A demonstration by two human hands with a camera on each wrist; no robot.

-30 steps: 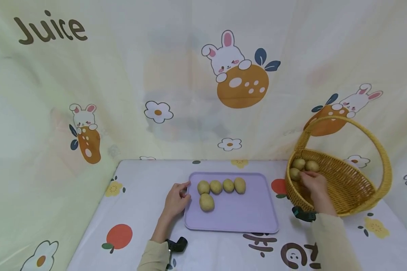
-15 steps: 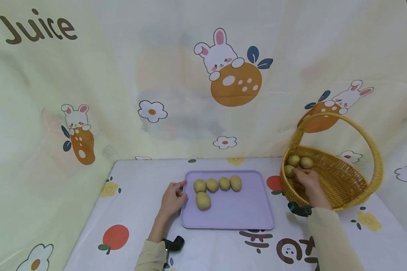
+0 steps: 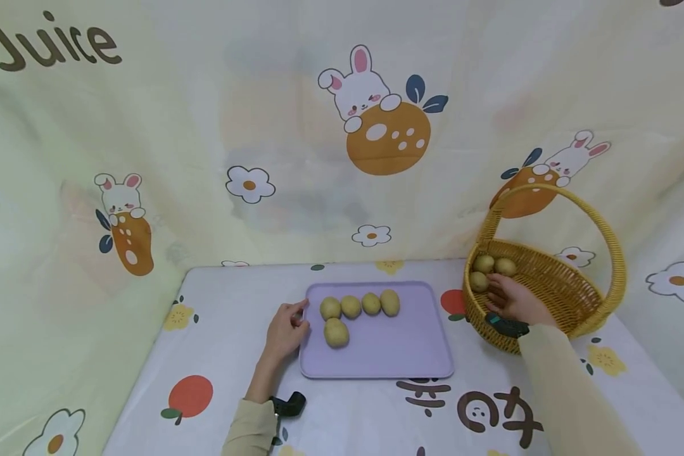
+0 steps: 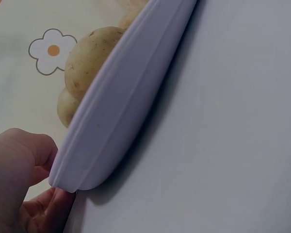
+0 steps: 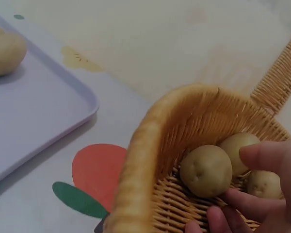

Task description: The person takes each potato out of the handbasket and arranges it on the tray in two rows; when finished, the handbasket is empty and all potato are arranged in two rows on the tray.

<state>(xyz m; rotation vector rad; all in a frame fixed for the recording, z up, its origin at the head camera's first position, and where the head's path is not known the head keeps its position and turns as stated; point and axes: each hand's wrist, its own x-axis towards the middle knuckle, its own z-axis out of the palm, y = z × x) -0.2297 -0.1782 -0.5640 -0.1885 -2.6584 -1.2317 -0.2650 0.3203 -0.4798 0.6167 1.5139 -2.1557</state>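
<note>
My left hand (image 3: 285, 330) holds the left edge of a lilac tray (image 3: 387, 364), its thumb and fingers at the rim (image 4: 92, 126). Several potatoes lie on that tray: a row along the back and one potato (image 3: 336, 333) in front. On the right, my right hand (image 3: 515, 299) is inside a yellow wicker basket (image 5: 136, 184), beside three potatoes grouped at the basket's left end. In the right wrist view a finger touches or nearly touches the nearest potato (image 5: 206, 171), while the thumb stands apart from it.
The basket's tall handle (image 3: 612, 244) arches above the right hand. A printed cloth (image 3: 234, 297) covers the table, and a patterned curtain (image 3: 296, 126) hangs behind and at the sides. The tray stands left of the basket with a strip of cloth between.
My right hand has drawn back slightly from the potatoes and loosened, its fingers spreading. My left hand stays at the tray. The head view has shifted slightly.
</note>
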